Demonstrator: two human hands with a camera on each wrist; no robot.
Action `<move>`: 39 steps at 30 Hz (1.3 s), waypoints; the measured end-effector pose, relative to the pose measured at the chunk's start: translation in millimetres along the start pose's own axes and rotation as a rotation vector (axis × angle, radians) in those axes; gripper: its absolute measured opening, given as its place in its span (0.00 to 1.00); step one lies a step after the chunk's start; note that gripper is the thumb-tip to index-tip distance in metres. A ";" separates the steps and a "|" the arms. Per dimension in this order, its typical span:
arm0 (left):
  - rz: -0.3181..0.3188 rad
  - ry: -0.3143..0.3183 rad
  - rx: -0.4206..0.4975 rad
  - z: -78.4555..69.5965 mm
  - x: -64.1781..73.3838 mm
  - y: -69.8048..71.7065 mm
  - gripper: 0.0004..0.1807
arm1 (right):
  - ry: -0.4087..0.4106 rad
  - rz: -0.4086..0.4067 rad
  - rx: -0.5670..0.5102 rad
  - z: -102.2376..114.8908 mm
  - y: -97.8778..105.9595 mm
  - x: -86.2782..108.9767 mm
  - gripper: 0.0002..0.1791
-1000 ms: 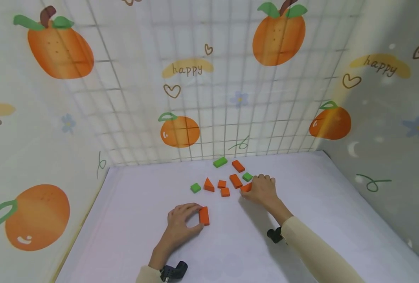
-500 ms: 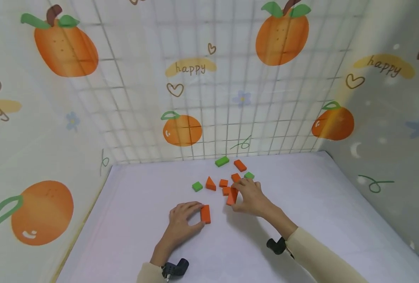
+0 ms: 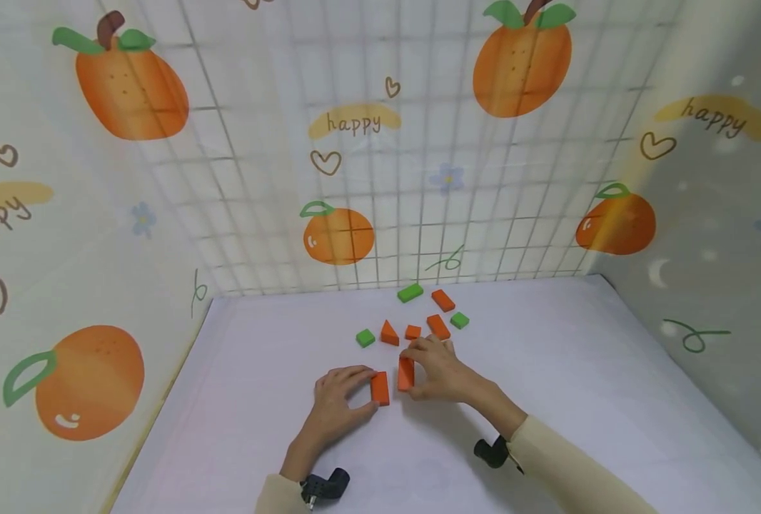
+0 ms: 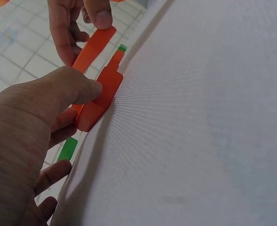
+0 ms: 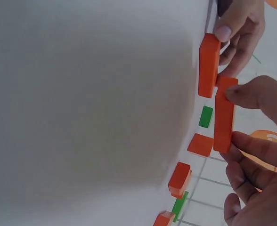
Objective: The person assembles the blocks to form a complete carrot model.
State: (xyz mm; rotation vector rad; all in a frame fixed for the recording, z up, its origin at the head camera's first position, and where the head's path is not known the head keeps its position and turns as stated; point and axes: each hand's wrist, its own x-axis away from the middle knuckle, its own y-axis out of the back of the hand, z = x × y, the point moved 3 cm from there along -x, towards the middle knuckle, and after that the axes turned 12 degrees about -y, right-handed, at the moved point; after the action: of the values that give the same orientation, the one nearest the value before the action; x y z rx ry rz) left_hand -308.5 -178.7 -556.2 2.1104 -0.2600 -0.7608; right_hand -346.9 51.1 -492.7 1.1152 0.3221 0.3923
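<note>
In the head view, my left hand [image 3: 338,400] pinches an orange rectangular block [image 3: 380,389] between thumb and fingers, low on the white tabletop. To its right, my right hand [image 3: 441,371] grips a second orange rectangular block [image 3: 406,374] by its two ends. The right wrist view shows this second block [image 5: 224,115] held off the table, with the left hand's block [image 5: 208,66] beside it. A small gap separates the two blocks in the head view. Beyond the right hand's fingers lies another orange rectangular block [image 3: 438,326].
An orange triangular block [image 3: 390,333] and a small orange block [image 3: 413,332] lie behind the hands. Green blocks [image 3: 365,338] [image 3: 460,320] sit either side; a longer green block [image 3: 410,293] and an orange one [image 3: 443,300] lie near the back curtain.
My right hand has carried its orange block from among the pieces at the right toward the left and nearer me, beside the left hand's block. The left hand keeps its hold in place.
</note>
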 end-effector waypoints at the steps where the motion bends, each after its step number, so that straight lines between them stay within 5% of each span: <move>1: 0.001 0.003 0.003 -0.1 0.0 -0.2 0.28 | 0.005 0.006 0.003 0.3 -1.4 -0.5 0.31; 11: -0.013 -0.020 0.009 -1.2 -0.5 -0.4 0.28 | 0.071 0.046 0.003 5.6 -13.4 -1.3 0.30; 33: 0.010 -0.013 -0.016 0.3 1.3 1.2 0.29 | 0.043 0.108 0.026 8.3 -27.2 -6.4 0.31; 39: 0.020 -0.004 -0.020 1.7 1.3 0.8 0.29 | 0.040 0.103 0.000 0.9 -17.6 -8.8 0.33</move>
State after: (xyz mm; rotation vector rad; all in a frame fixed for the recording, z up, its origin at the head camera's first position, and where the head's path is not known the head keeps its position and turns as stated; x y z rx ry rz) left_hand -308.4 -180.9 -556.9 2.0843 -0.2744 -0.7533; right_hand -351.8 39.6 -508.0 1.1275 0.3003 0.5067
